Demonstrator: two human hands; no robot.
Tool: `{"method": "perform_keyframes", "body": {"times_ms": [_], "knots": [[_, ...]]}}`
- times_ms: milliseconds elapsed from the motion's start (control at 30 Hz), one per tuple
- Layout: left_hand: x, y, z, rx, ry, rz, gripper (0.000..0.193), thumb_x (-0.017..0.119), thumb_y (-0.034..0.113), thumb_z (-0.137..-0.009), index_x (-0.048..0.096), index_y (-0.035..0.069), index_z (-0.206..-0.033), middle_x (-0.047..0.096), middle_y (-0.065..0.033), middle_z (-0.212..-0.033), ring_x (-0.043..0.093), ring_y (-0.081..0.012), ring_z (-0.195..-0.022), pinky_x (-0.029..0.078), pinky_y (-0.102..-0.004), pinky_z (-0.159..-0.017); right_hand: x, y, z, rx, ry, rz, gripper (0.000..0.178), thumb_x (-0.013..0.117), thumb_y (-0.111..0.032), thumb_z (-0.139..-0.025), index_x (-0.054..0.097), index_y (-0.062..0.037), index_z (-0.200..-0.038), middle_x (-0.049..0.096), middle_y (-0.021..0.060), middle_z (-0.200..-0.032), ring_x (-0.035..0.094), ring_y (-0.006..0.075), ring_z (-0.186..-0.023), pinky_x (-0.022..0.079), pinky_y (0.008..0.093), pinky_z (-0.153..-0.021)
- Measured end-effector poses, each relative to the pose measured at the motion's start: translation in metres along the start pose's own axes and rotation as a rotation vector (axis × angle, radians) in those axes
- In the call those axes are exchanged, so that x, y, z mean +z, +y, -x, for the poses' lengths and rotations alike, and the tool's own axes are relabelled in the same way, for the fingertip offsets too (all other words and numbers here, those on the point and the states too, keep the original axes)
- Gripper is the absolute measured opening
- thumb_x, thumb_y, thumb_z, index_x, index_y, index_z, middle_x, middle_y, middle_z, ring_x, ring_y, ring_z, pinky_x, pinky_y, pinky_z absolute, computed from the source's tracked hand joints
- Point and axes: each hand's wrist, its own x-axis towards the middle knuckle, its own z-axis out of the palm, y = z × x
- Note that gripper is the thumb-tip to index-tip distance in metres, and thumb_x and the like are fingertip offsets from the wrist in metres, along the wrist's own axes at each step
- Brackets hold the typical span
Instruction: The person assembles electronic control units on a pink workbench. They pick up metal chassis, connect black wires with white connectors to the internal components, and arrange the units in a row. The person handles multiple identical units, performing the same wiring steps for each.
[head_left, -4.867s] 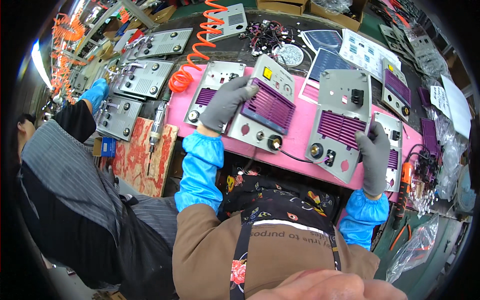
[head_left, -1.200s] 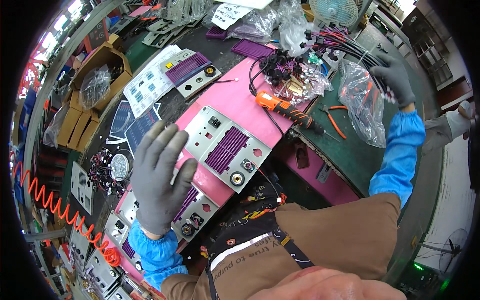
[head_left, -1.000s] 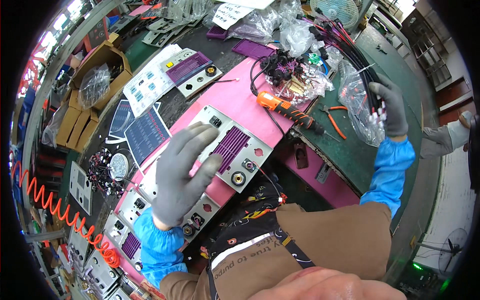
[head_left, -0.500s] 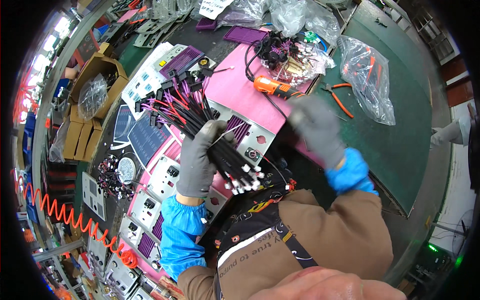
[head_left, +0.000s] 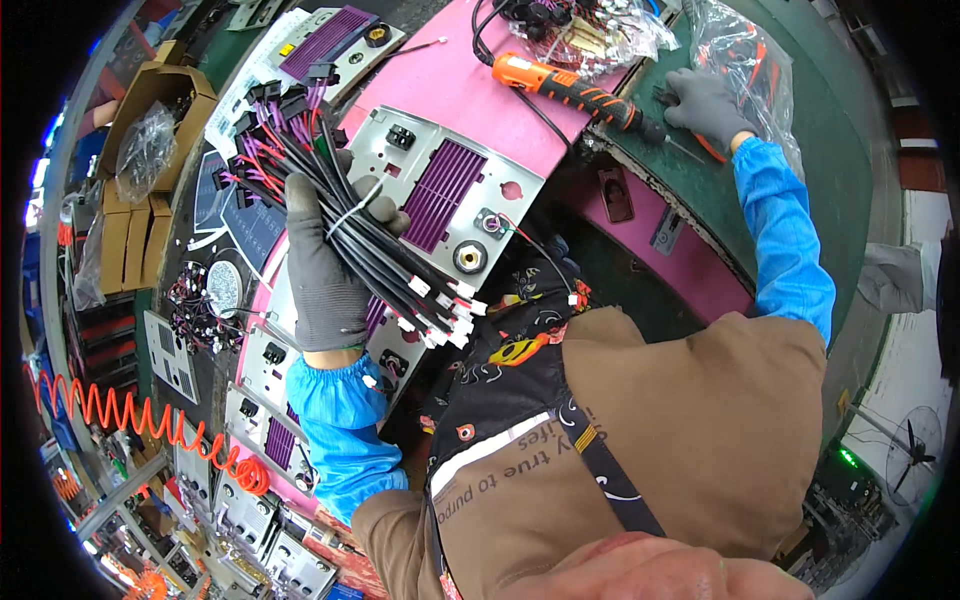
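Note:
My left hand, in a grey glove with a blue sleeve cover, grips a thick bundle of black, red and purple wires with white connectors at its near end. It holds the bundle above a grey front panel with a purple grille lying on the pink mat. My right hand, gloved the same way, reaches far right onto the green bench, touching small tools beside a clear plastic bag. An orange and black screwdriver lies just left of that hand.
More grey panels line the pink mat toward the lower left, beside an orange coiled hose. Cardboard boxes and sticker sheets sit at the far left. A tangle of wires and bags lies at the top.
My right hand has let go of the wire bundle and reached out to the tools on the green bench. My left hand keeps the bundle, now alone.

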Motion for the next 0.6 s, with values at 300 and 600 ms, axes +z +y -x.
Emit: {"method": "perform_keyframes", "body": {"times_ms": [300,600], "knots": [[-0.019,0.000,0.001,-0.046,-0.107,0.028,0.040,0.052,0.024,-0.100,0.051,-0.008,-0.124,0.063,-0.0236,-0.117,0.064,-0.0313,-0.107,0.053,-0.0419,-0.095,-0.065,-0.017,0.073,0.019,0.779,-1.376,0.025,0.057,-0.016,-0.089,0.057,0.0013,-0.108,0.062,0.0100,-0.088,0.065,0.0208,-0.085,0.053,0.0317,-0.077],[-0.024,-0.007,-0.008,0.020,-0.199,-0.109,0.060,0.064,0.014,-0.085,0.041,-0.006,-0.136,0.063,-0.0209,-0.117,0.066,-0.0292,-0.105,0.055,-0.0392,-0.092,-0.041,-0.199,0.169,0.237,-0.197,-2.557,0.040,0.059,-0.040,-0.089,0.051,-0.0077,-0.111,0.053,0.0035,-0.099,0.054,0.0132,-0.077,0.047,0.0305,-0.063]]}}
